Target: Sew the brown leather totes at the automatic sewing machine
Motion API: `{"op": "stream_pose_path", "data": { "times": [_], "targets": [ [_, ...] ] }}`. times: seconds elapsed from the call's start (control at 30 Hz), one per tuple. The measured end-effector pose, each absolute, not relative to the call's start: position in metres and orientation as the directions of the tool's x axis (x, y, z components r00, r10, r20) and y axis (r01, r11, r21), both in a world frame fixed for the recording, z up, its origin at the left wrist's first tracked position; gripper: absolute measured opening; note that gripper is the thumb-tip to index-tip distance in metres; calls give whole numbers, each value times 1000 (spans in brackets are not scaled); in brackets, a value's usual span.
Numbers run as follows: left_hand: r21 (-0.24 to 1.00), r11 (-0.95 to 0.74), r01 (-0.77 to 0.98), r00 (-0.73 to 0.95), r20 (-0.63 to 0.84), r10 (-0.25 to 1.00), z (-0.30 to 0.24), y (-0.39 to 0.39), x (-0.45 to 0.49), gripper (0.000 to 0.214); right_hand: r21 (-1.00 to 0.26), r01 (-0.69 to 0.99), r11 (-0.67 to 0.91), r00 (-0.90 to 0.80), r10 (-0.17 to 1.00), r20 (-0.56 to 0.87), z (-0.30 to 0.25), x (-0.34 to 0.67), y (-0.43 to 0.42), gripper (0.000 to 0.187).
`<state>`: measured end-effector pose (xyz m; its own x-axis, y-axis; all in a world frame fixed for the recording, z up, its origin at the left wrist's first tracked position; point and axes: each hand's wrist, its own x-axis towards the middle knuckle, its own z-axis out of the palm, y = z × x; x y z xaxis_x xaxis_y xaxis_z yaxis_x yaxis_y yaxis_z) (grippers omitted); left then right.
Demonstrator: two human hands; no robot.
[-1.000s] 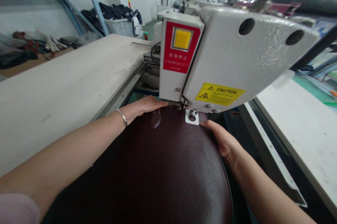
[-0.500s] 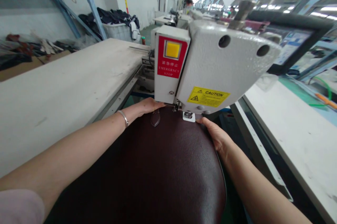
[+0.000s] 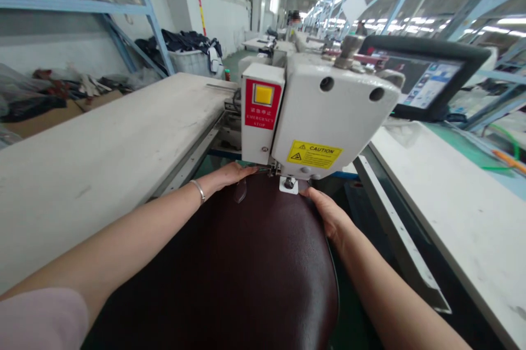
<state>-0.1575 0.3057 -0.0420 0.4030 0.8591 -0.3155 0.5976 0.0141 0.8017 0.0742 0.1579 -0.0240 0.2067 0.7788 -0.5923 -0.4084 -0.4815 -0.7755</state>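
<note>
- Dark maroon leather panel (image 3: 246, 262) lies draped over the machine bed under the sewing head (image 3: 324, 114), far edge at the presser foot (image 3: 289, 184); small teardrop tab (image 3: 240, 191) sits on it just left of the foot.
- Handling, my read: soft, pliable, smooth grain, probably a bit slick; bulk hangs toward the person, so it'll drag. Best held flat near the far edge, either side of the foot, as now.
- Left hand (image 3: 230, 175): flat on the panel's far-left edge, fingers together and extended toward the foot, pressing down, no pinch. Bracelet (image 3: 200, 191) on that wrist.
- Right hand (image 3: 324, 210): on the far-right edge just beside the foot, fingers together, pressing; can't tell if the thumb curls under.
- Emergency-stop panel (image 3: 262, 104) and caution label (image 3: 314, 154) face the person; screen (image 3: 423, 79) behind; white tabletop (image 3: 102, 142) at left.
- Versus earlier frames: head camera pulled back and up, machine looks smaller; hands and panel essentially unchanged.
</note>
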Motion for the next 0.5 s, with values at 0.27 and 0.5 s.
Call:
{"op": "stream_pose_path", "data": {
  "times": [0.27, 0.5],
  "targets": [
    [751, -88, 655, 445, -288, 848, -43, 309, -169, 73, -785, -368, -499, 201, 781, -591, -9, 64, 116, 42],
    [651, -206, 731, 498, -302, 813, -45, 313, -172, 75, -742, -467, -482, 102, 804, -586, -6, 50, 61, 52]
  ]
}}
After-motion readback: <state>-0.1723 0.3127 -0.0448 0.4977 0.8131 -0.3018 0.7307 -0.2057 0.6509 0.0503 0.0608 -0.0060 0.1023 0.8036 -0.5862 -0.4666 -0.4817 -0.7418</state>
